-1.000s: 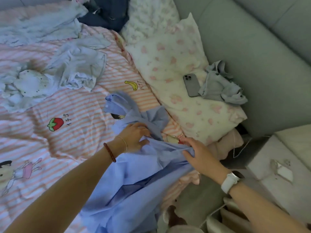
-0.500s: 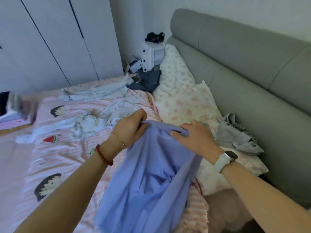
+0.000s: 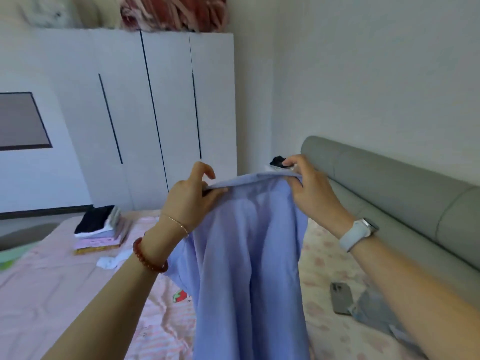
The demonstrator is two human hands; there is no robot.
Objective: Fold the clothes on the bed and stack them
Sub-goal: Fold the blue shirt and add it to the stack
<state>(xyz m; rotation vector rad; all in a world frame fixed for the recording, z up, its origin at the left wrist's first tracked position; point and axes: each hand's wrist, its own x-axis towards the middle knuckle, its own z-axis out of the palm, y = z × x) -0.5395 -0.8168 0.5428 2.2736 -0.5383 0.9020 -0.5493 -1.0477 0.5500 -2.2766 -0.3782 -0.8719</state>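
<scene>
A light blue shirt (image 3: 249, 258) hangs in the air in front of me, above the pink striped bed (image 3: 52, 294). My left hand (image 3: 191, 197) pinches its top edge on the left. My right hand (image 3: 311, 189) grips the same edge on the right, so the cloth is stretched between them and drapes down. A stack of folded clothes (image 3: 101, 229) with a black piece on top lies at the far left of the bed. A small white garment (image 3: 111, 261) lies crumpled in front of the stack.
A phone (image 3: 341, 297) and a grey garment (image 3: 374, 310) lie on the floral pillow (image 3: 324, 255) at the right. The grey padded headboard (image 3: 402, 193) runs along the right. White wardrobe doors (image 3: 155, 113) stand behind the bed.
Both hands have lifted the blue shirt off the bed and spread its top edge apart. My view has tilted up from the bed to the wardrobe.
</scene>
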